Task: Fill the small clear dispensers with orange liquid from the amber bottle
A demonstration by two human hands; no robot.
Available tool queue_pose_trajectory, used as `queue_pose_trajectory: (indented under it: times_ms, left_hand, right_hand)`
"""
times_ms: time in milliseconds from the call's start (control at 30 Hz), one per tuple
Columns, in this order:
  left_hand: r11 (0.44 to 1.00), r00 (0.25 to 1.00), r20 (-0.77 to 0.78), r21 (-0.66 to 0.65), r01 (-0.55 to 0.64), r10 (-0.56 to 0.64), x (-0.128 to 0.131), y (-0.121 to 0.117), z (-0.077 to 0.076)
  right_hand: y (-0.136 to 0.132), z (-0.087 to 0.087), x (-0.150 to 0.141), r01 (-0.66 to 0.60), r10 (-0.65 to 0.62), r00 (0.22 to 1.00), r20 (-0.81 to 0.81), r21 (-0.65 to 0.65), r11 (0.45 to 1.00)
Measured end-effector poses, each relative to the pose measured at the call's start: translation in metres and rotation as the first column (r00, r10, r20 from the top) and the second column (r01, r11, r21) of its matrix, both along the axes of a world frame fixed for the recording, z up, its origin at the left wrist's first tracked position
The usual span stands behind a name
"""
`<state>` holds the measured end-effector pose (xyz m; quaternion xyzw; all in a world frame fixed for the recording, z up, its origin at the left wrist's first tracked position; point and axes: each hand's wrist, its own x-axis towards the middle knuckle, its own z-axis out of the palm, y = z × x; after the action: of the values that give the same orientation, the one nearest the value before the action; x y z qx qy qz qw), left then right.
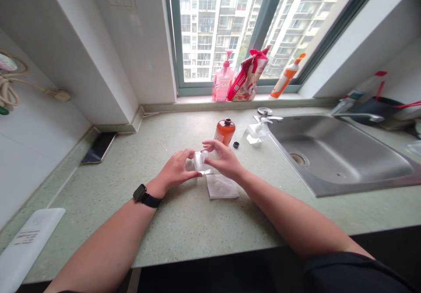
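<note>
Left hand (pixel 177 168): palm inward, thumb below and fingers above, gripping the near-left side of a clear container (pixel 199 163). Right hand (pixel 223 159): wrist angled inward, thumb and curved fingers about the container's top. Clear container: held between both hands, above the table (pixel 177 227). Forearms: reached in from lower left and lower right; black watch (pixel 140 192) on the left wrist.

Table: speckled pale green. Just beyond the right hand, an uncapped amber bottle (pixel 225 130), upright, with a black cap (pixel 236 144) beside it. Nearer the body than the right hand, a folded white cloth or tissue (pixel 222 187). Right of the hands, a clear square pump bottle (pixel 256 133), then a steel sink (pixel 329 152). Well left, a dark phone (pixel 98 148). Beyond the hands, a window (pixel 223 30), its sill bearing a pink pump bottle (pixel 222 82), a red-and-white bag (pixel 249 80) and an orange bottle (pixel 285 81).
</note>
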<state>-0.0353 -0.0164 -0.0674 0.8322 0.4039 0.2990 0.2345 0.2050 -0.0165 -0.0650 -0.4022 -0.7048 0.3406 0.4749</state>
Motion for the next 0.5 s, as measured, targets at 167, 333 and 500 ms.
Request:
queue_pose_trajectory:
  times_ms: [167, 333, 500]
  left_hand:
    - [0.998, 0.999, -0.026, 0.062, -0.018, 0.020, 0.000, 0.002, -0.004]
    - [0.993, 1.000, 0.005, 0.120, -0.020, 0.020, -0.001, 0.000, -0.002]
    - [0.992, 0.998, 0.070, 0.124, -0.014, 0.005, -0.005, -0.001, 0.002]
  right_hand:
    - [-0.005, 0.003, -0.005, 0.045, -0.045, 0.999, 0.005, 0.017, 0.999]
    - [-0.009, 0.007, -0.006, 0.033, -0.032, 0.999, -0.022, 0.045, 0.998]
    - [-0.010, 0.014, 0.002, 0.030, -0.027, 0.982, -0.186, 0.016, 0.999]
